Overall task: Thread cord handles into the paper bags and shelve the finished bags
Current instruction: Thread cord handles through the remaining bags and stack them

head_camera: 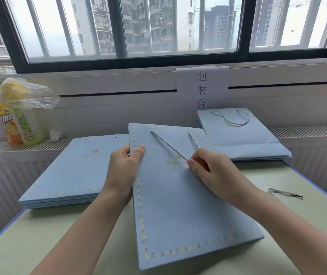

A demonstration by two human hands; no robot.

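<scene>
bag in hand: the blue paper bag (pixel 178 195) lies flat and tilted over the green table (pixel 59 245), printed face up, its near end resting on the table; likely angled so the punched top edge faces away and the cord can be pulled through.
left hand: the left hand (pixel 124 171) grips the bag's left edge, thumb on top and fingers curled under, seemingly to steady it against the pull.
right hand: the right hand (pixel 208 171) pinches the cord handle (pixel 168 146) between thumb and fingertips, both strands running up to the top edge; probably drawing it taut.
spare cord: a loose cord (pixel 285 194) lies on the table to the right, well apart, ready for another side or bag.
left stack: unthreaded bags (pixel 69 171) piled just beside the left hand, holes visible at the top.
right stack: finished bags (pixel 242 135) lie at the far right, one handle looped on top.
far items: bottles in a plastic wrap (pixel 20 116) and a paper sign (pixel 202 88) under the window.
hard to tell: the holes on the held bag, any knots, and the shelf are not visible.
</scene>
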